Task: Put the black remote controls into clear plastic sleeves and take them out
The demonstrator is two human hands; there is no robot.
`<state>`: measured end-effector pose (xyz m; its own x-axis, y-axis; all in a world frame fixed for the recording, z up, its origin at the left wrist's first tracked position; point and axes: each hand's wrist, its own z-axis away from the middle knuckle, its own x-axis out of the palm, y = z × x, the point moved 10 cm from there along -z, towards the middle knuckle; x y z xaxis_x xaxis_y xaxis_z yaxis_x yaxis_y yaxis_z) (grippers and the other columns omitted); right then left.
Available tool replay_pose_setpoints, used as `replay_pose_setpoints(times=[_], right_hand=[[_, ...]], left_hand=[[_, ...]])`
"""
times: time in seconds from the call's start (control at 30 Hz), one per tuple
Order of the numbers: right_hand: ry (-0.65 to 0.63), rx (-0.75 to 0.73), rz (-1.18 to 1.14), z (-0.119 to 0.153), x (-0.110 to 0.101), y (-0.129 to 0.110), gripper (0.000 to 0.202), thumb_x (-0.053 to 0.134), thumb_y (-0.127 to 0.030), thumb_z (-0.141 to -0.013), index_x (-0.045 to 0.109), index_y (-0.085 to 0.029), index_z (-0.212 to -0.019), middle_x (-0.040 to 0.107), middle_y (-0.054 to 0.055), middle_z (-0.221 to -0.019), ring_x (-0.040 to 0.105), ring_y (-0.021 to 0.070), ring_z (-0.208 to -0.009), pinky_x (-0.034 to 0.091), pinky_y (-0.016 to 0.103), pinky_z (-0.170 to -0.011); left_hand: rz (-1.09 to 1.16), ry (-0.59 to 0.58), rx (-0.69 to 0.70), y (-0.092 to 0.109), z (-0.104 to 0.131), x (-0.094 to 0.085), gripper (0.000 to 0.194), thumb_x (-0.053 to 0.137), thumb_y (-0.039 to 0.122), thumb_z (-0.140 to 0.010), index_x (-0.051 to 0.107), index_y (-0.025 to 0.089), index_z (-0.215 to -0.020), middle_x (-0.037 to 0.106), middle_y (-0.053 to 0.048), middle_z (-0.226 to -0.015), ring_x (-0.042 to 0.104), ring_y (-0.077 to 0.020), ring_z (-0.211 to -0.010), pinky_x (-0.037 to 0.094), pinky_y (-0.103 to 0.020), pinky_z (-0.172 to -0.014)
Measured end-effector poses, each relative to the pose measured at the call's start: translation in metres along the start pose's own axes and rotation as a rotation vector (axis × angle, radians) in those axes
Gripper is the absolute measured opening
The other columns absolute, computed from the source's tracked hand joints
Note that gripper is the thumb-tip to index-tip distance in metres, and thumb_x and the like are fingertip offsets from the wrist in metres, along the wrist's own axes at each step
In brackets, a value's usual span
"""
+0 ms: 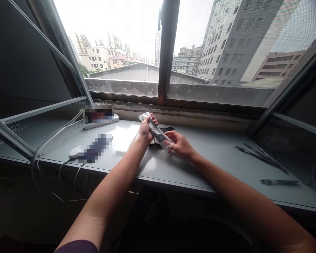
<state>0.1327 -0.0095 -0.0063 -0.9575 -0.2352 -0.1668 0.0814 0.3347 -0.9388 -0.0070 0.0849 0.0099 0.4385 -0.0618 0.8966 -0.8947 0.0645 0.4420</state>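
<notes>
My left hand [145,130] is closed around the upper part of a clear plastic bag [158,133] with a long dark object inside, whose kind I cannot make out. At the bag's lower right end, my right hand [181,144] pinches the clear plastic between thumb and fingers. The bag is tilted, held above the grey table [210,154]. Partly hidden behind it lie dark, flat pieces [169,130] on the tabletop. Just left of my left hand is a bright white stack [124,138], washed out by window light.
A white power strip [114,118] stands by the window, partly blurred out. Cables run from a white round device [74,152] over the table's front edge. Several thin dark items [260,154] and a dark pen-like one [279,182] lie right. Metal frames [44,103] flank the table.
</notes>
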Motion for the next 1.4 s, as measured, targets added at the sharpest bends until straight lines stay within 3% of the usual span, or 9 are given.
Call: replay_pose_setpoints(times=[0.13,0.27,0.4,0.63,1.03,1.13,1.23,1.33,1.4], right_hand=[[0.080,-0.010,0.005,0.001,-0.009,-0.005,0.062,0.091,-0.050,-0.085,0.066,-0.020,-0.133,0.078,0.008,-0.106,0.076,0.0225,-0.083,0.063,0.034,-0.068],[0.018,0.055,0.031,0.002,-0.004,-0.001,0.045,0.085,-0.060,-0.089,0.075,-0.018,-0.100,0.079,0.006,-0.084,0.072,0.0199,-0.065,0.061,0.032,-0.061],[-0.062,0.072,0.033,0.004,0.005,-0.003,0.048,0.078,-0.064,-0.093,0.071,-0.019,-0.079,0.073,0.003,-0.066,0.065,0.0171,-0.052,0.055,0.030,-0.052],[-0.131,0.056,0.126,0.008,0.014,-0.005,0.043,0.077,-0.060,-0.094,0.071,-0.019,-0.083,0.071,0.001,-0.066,0.063,0.0161,-0.052,0.049,0.028,-0.051],[0.064,0.043,0.173,0.006,-0.007,-0.009,0.040,0.073,-0.060,-0.096,0.069,-0.021,-0.084,0.067,-0.001,-0.061,0.056,0.0144,-0.045,0.044,0.027,-0.044],[-0.009,0.059,0.073,0.002,-0.004,-0.006,0.036,0.081,-0.054,-0.091,0.073,-0.019,-0.091,0.074,0.002,-0.071,0.067,0.0176,-0.056,0.053,0.028,-0.049],[-0.119,0.111,-0.115,0.000,0.001,0.000,0.048,0.096,-0.040,-0.078,0.076,-0.017,-0.115,0.081,0.007,-0.099,0.079,0.0236,-0.085,0.066,0.033,-0.072],[-0.219,0.163,-0.314,0.001,0.005,0.000,0.076,0.103,-0.028,-0.071,0.071,-0.021,-0.140,0.079,0.009,-0.127,0.077,0.0241,-0.111,0.065,0.037,-0.099],[-0.247,0.199,-0.422,0.003,0.007,0.000,0.076,0.101,-0.034,-0.077,0.069,-0.021,-0.144,0.076,0.011,-0.138,0.075,0.0252,-0.119,0.062,0.038,-0.106]], left_hand=[[-0.028,-0.039,-0.063,-0.021,0.007,0.006,0.007,0.058,0.016,-0.106,0.065,0.017,-0.107,0.061,0.002,-0.075,0.056,-0.0080,-0.057,0.050,-0.019,-0.058],[-0.023,-0.032,-0.097,-0.029,0.012,0.009,0.014,0.066,0.014,-0.100,0.068,0.017,-0.113,0.064,0.001,-0.076,0.059,-0.0090,-0.059,0.052,-0.020,-0.059],[-0.001,0.006,-0.060,-0.015,0.007,0.005,0.010,0.064,0.014,-0.099,0.069,0.015,-0.108,0.068,-0.001,-0.079,0.065,-0.0104,-0.064,0.056,-0.021,-0.068],[0.058,0.127,0.017,0.017,-0.004,-0.017,0.014,0.058,0.010,-0.099,0.070,0.014,-0.105,0.072,-0.002,-0.079,0.068,-0.0092,-0.064,0.058,-0.021,-0.074],[-0.038,0.015,-0.092,-0.015,0.006,0.001,0.021,0.054,0.013,-0.108,0.071,0.012,-0.121,0.080,-0.008,-0.094,0.078,-0.0155,-0.080,0.064,-0.029,-0.091],[0.006,0.012,-0.082,-0.007,0.003,0.000,0.027,0.053,0.012,-0.107,0.071,0.011,-0.128,0.081,-0.010,-0.098,0.080,-0.0165,-0.084,0.064,-0.031,-0.095],[0.061,0.041,-0.045,0.005,-0.002,-0.006,0.033,0.051,0.012,-0.106,0.070,0.010,-0.133,0.081,-0.010,-0.099,0.080,-0.0159,-0.084,0.064,-0.029,-0.095],[0.097,0.058,-0.016,0.013,-0.003,-0.009,0.036,0.049,0.011,-0.106,0.069,0.010,-0.136,0.082,-0.010,-0.100,0.080,-0.0154,-0.084,0.064,-0.027,-0.094],[0.085,0.037,-0.020,0.012,-0.001,-0.006,0.037,0.049,0.011,-0.107,0.067,0.009,-0.139,0.082,-0.011,-0.104,0.081,-0.0157,-0.086,0.064,-0.027,-0.096]])
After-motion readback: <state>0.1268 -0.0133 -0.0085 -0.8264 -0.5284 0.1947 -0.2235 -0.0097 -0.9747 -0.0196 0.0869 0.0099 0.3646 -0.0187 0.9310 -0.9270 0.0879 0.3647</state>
